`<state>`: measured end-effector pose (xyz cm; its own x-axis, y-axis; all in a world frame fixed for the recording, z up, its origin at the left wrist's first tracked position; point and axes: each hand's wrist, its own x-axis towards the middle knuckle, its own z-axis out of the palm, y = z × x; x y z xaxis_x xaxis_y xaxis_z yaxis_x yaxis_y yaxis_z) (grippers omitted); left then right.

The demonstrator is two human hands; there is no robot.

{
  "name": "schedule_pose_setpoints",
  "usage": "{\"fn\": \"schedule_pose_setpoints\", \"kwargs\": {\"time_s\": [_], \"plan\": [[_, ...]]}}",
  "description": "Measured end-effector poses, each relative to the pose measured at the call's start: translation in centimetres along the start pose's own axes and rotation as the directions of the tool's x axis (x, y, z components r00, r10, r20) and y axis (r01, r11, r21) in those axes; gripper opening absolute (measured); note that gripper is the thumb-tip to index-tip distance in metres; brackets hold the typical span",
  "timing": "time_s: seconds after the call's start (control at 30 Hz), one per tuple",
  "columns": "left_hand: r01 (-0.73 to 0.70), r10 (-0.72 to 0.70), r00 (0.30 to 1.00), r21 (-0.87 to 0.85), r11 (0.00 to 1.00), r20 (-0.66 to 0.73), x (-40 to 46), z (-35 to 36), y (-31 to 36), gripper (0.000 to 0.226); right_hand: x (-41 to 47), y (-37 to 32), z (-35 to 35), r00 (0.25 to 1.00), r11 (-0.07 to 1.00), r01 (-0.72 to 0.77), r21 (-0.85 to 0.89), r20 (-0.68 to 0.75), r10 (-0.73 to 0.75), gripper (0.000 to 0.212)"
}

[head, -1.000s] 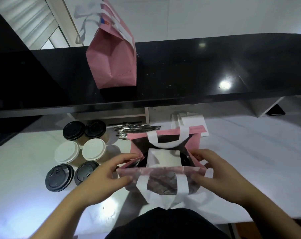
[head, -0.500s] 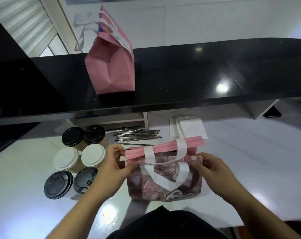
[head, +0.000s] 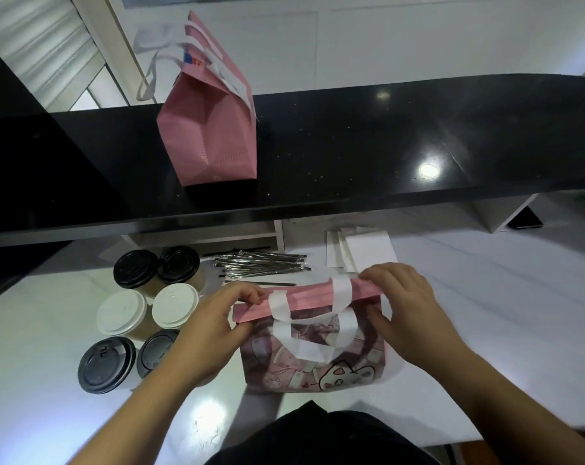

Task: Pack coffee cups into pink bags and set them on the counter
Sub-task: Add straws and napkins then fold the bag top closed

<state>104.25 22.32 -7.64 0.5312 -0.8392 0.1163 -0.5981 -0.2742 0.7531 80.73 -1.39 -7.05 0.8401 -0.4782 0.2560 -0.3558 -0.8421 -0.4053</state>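
Nearest you, the patterned pink bag [head: 312,357] stands on the white surface [head: 485,347], and it looks different from a second ago: then its mouth gaped open with a white insert showing inside, half a second ago the two rims had met, and now the top is folded into a flat pink band [head: 304,298] running left to right. That suggests this bag is packed and you are sealing it; lifting it to the black counter would be the likely next step.

Your left hand [head: 213,330] pinches the band's left end, thumb below and fingers [head: 250,293] curled over the top. Your right hand [head: 405,307] pinches the right end the same way. The bag's long axis lies across your view, left to right, with its printed face towards you and its white handles [head: 312,325] drooping down over that face. The band tilts slightly, its right end farther from you.

Just left of the bag, six lidded coffee cups [head: 146,312] wait in pairs: two dark lids nearest, two white in the middle, two black behind. Beyond the bag lie a bundle of wrapped straws [head: 260,263] and some white paper sleeves [head: 361,251].

Farthest, on the raised black counter [head: 351,146], another pink bag [head: 210,129] stands upright, its top folded shut and pointing up and away.
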Motion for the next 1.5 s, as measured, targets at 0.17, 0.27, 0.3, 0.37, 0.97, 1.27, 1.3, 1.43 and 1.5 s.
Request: {"fn": "schedule_pose_setpoints", "kwargs": {"time_s": [0.17,0.27,0.3,0.37,0.97,1.27,1.3,1.43,1.5], "plan": [[-0.123,0.115,0.992,0.180,0.976,0.054,0.3,0.2,-0.2,0.046,-0.3,1.0,0.8,0.992,0.987,0.113,-0.116,-0.041,-0.118,0.026],[-0.146,0.133,0.988,0.221,0.964,0.073,0.3,0.1,-0.2,0.040,-0.6,1.3,0.8,0.984,0.981,0.157,-0.111,-0.062,-0.165,0.019],[-0.161,0.146,0.986,0.237,0.958,0.080,0.2,0.0,-0.2,0.035,-0.6,1.3,0.8,0.983,0.982,0.165,-0.097,-0.067,-0.171,0.018],[-0.170,0.157,0.985,0.256,0.952,0.073,0.2,-0.1,0.0,0.028,-0.7,1.2,0.8,0.983,0.983,0.164,-0.081,-0.070,-0.170,0.015],[-0.229,0.176,0.969,0.356,0.906,0.175,1.7,0.1,1.3,0.031,-1.8,0.6,0.7,0.992,0.982,-0.116,0.148,-0.025,0.121,0.044],[-0.356,0.199,0.921,0.512,0.782,0.335,4.0,0.7,4.2,0.021,1.3,-2.0,0.1,0.956,0.946,0.292,-0.143,0.074,-0.284,0.015],[-0.381,0.218,0.911,0.514,0.769,0.351,4.3,0.8,4.8,0.019,1.7,-2.2,-0.1,0.946,0.935,0.321,-0.148,0.099,-0.309,0.010],[-0.406,0.179,0.898,0.601,0.688,0.402,5.4,2.0,6.7,0.019,3.7,-3.3,-0.8,0.934,0.933,0.335,-0.134,0.180,-0.309,0.013],[-0.376,0.139,0.910,0.636,0.673,0.391,5.8,2.9,7.1,0.020,4.1,-3.7,-0.9,0.927,0.929,0.350,-0.120,0.186,-0.325,0.015]]}}
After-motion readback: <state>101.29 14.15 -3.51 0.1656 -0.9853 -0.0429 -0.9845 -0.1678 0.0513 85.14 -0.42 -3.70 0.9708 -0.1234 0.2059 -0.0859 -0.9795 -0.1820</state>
